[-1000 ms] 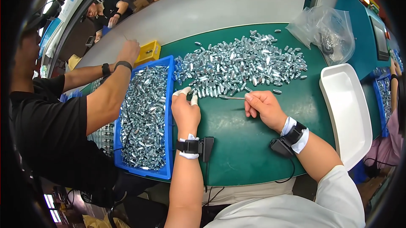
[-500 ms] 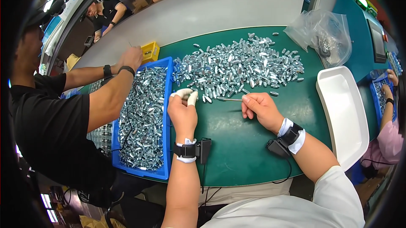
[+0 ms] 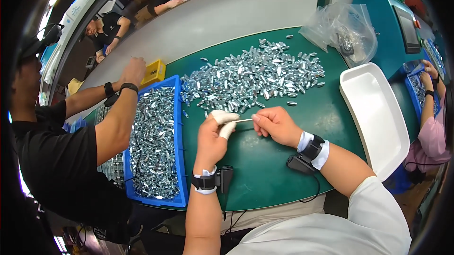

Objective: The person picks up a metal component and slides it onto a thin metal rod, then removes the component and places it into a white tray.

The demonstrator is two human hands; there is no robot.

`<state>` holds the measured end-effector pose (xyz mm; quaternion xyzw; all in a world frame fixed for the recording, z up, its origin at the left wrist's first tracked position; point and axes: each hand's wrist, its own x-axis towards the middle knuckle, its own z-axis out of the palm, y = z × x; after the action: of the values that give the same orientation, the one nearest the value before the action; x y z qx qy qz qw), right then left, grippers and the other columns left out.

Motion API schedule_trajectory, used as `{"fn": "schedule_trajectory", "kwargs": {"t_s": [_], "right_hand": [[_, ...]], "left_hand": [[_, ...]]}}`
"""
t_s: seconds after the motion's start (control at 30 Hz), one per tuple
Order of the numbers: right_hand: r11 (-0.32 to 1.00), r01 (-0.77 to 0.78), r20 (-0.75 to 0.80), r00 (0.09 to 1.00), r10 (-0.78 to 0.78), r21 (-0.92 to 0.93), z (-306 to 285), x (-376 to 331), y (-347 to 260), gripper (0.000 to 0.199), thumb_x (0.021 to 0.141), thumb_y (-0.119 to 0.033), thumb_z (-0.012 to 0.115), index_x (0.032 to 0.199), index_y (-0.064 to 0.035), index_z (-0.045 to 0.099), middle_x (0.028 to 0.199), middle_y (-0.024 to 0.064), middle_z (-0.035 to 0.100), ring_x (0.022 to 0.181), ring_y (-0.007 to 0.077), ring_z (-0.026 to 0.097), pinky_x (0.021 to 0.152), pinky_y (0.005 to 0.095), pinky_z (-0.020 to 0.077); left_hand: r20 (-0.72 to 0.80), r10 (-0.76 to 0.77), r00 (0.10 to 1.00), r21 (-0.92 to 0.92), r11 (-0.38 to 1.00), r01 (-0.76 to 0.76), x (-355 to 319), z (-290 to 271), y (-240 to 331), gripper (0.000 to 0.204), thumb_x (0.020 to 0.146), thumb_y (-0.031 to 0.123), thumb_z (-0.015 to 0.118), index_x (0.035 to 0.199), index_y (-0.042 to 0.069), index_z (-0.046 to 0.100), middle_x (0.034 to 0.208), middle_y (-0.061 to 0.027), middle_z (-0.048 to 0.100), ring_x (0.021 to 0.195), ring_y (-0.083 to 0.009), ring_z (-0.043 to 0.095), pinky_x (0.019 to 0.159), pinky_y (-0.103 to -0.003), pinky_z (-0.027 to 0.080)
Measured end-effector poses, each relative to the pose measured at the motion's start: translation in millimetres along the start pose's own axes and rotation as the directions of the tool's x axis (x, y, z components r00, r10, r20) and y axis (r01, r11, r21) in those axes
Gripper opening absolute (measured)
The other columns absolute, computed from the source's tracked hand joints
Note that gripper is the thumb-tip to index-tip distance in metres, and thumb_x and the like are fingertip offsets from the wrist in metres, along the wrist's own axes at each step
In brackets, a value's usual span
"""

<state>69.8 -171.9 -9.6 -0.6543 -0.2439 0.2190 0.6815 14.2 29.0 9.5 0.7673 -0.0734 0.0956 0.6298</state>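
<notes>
My right hand [image 3: 278, 126] pinches a thin metal rod [image 3: 244, 121] between thumb and fingers, its tip directed left. At that tip is my left hand [image 3: 211, 138], with white finger covers on the thumb and a finger. Those two fingers close around the rod's end; whatever small thing may be between them is hidden. Just beyond both hands, a heap of small shiny metal cylindrical parts [image 3: 255, 73] is spread over the green tabletop [image 3: 269, 174]. Black devices are strapped to both my wrists.
Left of my hands is a blue crate [image 3: 178, 160] full of similar parts, with a yellow bin [image 3: 154, 71] behind it. A co-worker [image 3: 61, 146] reaches across there. On the right are a white tray [image 3: 376, 113] and a clear plastic bag [image 3: 352, 37]. A grey partition [image 3: 227, 16] borders the back.
My left hand has moved right, from the edge of the heap to the rod's tip. The rod has come nearer to me, away from the parts. The whole view has shifted slightly.
</notes>
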Motion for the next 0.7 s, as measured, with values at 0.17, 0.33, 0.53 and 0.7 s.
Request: {"fn": "schedule_trajectory", "kwargs": {"t_s": [0.17,0.33,0.53,0.7], "right_hand": [[0.999,0.014,0.011,1.000,-0.014,-0.041,4,-3,1,0.036,0.097,-0.022,0.051,0.069,-0.0012,0.061,0.056,0.0000,0.054,0.051,0.0059,0.050,0.047,0.0238,0.0385],[0.994,0.034,0.079,0.997,-0.026,-0.104,5,-4,-1,0.036,0.098,-0.022,0.050,0.070,-0.0014,0.060,0.059,0.0008,0.056,0.051,0.0048,0.046,0.049,0.0220,0.0359],[0.994,-0.109,0.171,0.980,0.104,0.021,-8,-1,-10,0.039,0.098,-0.024,0.049,0.069,-0.0017,0.061,0.060,0.0010,0.058,0.049,0.0043,0.044,0.048,0.0214,0.0350],[0.991,-0.113,0.117,0.988,0.104,0.073,-5,-2,-7,0.041,0.098,-0.025,0.049,0.066,-0.0019,0.059,0.055,0.0002,0.053,0.050,0.0055,0.047,0.049,0.0219,0.0372]], "left_hand": [[-0.022,-0.223,0.975,-0.094,0.971,0.220,-2,11,14,0.008,0.087,0.003,0.063,0.095,0.001,0.064,0.082,-0.0040,0.063,0.069,-0.0101,0.057,0.059,-0.023,0.047],[0.059,-0.426,0.903,-0.301,0.855,0.423,-6,26,12,0.004,0.087,0.003,0.065,0.089,0.002,0.061,0.074,-0.0022,0.062,0.060,-0.0077,0.056,0.053,-0.021,0.046],[-0.027,-0.177,0.984,-0.134,0.976,0.172,-9,35,-2,0.007,0.086,0.004,0.067,0.087,0.003,0.061,0.077,-0.0018,0.062,0.062,-0.0065,0.056,0.053,-0.020,0.046],[-0.072,-0.176,0.982,-0.213,0.964,0.158,-8,40,12,0.006,0.086,0.005,0.067,0.086,0.004,0.061,0.076,-0.0013,0.062,0.060,-0.0061,0.055,0.052,-0.020,0.044]]}}
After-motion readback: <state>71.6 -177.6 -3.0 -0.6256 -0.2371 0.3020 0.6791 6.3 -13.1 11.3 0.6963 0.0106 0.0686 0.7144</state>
